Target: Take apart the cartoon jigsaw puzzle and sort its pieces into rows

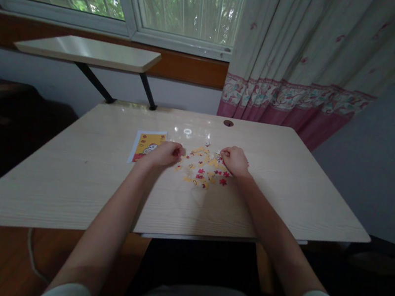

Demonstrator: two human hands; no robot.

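Note:
Loose jigsaw puzzle pieces [200,171], yellow, red and some whitish, lie scattered across the middle of the desk. My left hand [167,153] is at the left edge of the scatter, its fingers curled together; whatever they hold, if anything, is hidden. On the right side, my right hand [236,161] has its thumb and fingers pinched at a whitish puzzle piece [218,153]. Partly behind my left hand lies a picture sheet [141,143] with a pale border, a yellow ground and a white cartoon figure.
The pale wooden desk [77,174] has a round cable hole [228,123] near its back edge. A raised shelf [93,51] on dark legs stands at the back left. Behind are a barred window [190,2] and a patterned curtain [294,58].

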